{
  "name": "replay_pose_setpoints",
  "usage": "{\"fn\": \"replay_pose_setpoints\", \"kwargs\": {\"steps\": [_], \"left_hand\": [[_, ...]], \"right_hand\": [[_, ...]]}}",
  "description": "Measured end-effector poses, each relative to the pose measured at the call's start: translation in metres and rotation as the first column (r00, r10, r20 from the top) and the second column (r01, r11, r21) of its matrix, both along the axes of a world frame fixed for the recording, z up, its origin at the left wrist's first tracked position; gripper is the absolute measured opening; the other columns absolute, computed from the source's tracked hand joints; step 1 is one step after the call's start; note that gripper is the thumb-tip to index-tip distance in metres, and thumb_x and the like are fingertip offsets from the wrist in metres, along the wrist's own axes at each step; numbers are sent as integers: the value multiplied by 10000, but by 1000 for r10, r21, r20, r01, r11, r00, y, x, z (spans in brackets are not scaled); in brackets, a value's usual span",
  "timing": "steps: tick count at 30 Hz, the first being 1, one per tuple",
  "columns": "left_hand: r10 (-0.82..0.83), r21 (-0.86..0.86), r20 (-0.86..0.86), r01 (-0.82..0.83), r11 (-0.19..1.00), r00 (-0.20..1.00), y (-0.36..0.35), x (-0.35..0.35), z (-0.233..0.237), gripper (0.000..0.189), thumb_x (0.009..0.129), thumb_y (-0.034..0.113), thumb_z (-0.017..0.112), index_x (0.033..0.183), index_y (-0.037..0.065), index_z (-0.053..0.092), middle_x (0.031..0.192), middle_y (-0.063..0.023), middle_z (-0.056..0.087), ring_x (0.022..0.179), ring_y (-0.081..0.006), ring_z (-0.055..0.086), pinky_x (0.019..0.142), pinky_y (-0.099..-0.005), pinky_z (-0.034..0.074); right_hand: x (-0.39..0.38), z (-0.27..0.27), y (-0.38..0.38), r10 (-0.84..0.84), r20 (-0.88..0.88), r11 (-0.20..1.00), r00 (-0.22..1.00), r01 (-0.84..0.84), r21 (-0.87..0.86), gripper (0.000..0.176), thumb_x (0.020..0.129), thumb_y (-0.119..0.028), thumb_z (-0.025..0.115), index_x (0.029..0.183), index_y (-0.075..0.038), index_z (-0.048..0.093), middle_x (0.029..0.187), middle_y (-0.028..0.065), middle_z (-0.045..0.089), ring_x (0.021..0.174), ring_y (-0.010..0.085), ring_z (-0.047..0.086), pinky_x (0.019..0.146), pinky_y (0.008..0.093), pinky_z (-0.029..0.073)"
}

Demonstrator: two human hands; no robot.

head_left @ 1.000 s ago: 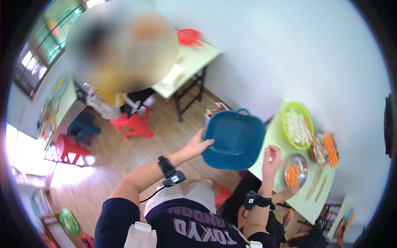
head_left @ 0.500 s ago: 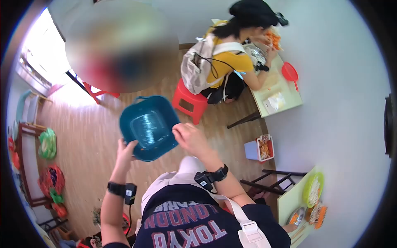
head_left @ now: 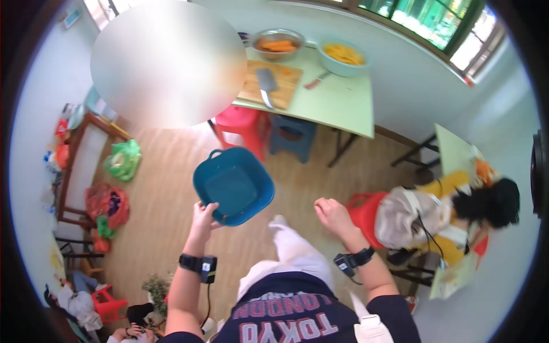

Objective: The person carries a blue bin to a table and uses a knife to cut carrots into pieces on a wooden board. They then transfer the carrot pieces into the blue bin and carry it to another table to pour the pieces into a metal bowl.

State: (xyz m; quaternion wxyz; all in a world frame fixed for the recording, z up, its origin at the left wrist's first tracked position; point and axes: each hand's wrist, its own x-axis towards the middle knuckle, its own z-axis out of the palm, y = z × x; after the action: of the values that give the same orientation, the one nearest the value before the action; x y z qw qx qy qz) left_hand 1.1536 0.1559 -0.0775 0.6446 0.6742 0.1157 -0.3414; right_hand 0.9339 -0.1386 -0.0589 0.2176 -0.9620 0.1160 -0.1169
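A teal plastic basin [head_left: 234, 191] with looped handles hangs tilted over the floor in front of me. My left hand [head_left: 205, 222] grips its near-left rim, thumb over the edge. Small orange bits cling inside near that thumb. My right hand [head_left: 333, 216] is off to the basin's right, apart from it, its fingers curled in with nothing visible in them.
Ahead, a pale table [head_left: 349, 111] bears a cutting board [head_left: 290, 86] with a cleaver [head_left: 266, 83], a red-handled knife [head_left: 316, 81], a carrot bowl [head_left: 264, 50] and a bowl of yellow pieces [head_left: 329, 64]. A person [head_left: 452, 217] sits right; bags [head_left: 123, 160] lie left.
My right hand has let go of the basin's rim and moved right. The view has turned left, bringing the table with bowls into sight; the seated person now appears farther right and lower.
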Motion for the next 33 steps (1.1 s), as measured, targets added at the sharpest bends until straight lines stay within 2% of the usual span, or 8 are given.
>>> {"fn": "replay_pose_setpoints", "kwargs": {"steps": [6,11,17,22,24,25,29,33], "left_hand": [[303,-195,-14,-300,934,953,-29,164,10,365,812,143,547,1111,17,381,1020,-131,524,856,-255,603,700,-448,559],[303,-348,31,-273,897,953,-73,326,-7,313,828,114,538,1090,-17,427,1000,-141,535,890,-271,585,762,-486,538],[256,-367,-3,-240,899,967,-173,539,-57,226,822,126,569,982,-16,495,975,-119,507,908,-235,542,775,-489,534],[150,-358,-68,-164,919,986,-233,638,-110,236,827,132,569,969,-37,486,972,-123,489,899,-247,534,763,-447,545],[-54,-268,264,127,955,963,-245,655,-112,278,829,138,573,1001,-52,465,999,-147,491,885,-275,569,776,-420,543],[64,-317,7,-59,947,998,-252,657,-104,444,827,242,627,1076,-72,435,1038,-173,499,883,-301,593,765,-384,540],[-191,-162,-215,158,974,958,-243,640,-81,743,780,489,653,1195,-72,397,1059,-195,530,805,-249,625,646,-329,538],[-581,84,266,582,809,769,-266,580,-89,157,883,182,567,946,40,581,879,-94,620,651,-153,618,477,-237,482]], "right_hand": [[195,19,-9,411,23,911,911,-410,-35,82,792,-120,569,776,-57,519,686,88,580,688,246,588,627,357,497],[320,6,-10,402,30,915,915,-403,33,79,808,-122,552,805,-44,539,729,103,586,712,269,589,647,359,497],[440,-44,-81,46,-67,982,997,-33,184,117,822,-142,541,870,-37,560,841,135,578,767,326,576,683,407,488],[483,-93,-134,-541,-245,841,805,524,-135,298,759,-141,626,1013,-39,508,970,162,565,879,356,561,738,445,473],[497,-77,-135,-601,-377,786,705,608,-115,393,724,-129,654,1061,-41,472,1020,174,557,924,363,547,763,452,468],[501,-75,-135,-625,-445,749,641,653,-112,417,713,-125,656,1071,-42,459,1019,170,558,929,357,546,769,453,467],[507,-87,-135,-619,-552,730,559,669,-142,489,679,-95,647,1104,-39,412,1032,179,558,931,362,543,780,448,468],[512,-96,-133,-657,-563,669,502,732,-129,479,672,-68,617,1096,-30,397,1013,184,574,944,369,538,781,439,465]]}}
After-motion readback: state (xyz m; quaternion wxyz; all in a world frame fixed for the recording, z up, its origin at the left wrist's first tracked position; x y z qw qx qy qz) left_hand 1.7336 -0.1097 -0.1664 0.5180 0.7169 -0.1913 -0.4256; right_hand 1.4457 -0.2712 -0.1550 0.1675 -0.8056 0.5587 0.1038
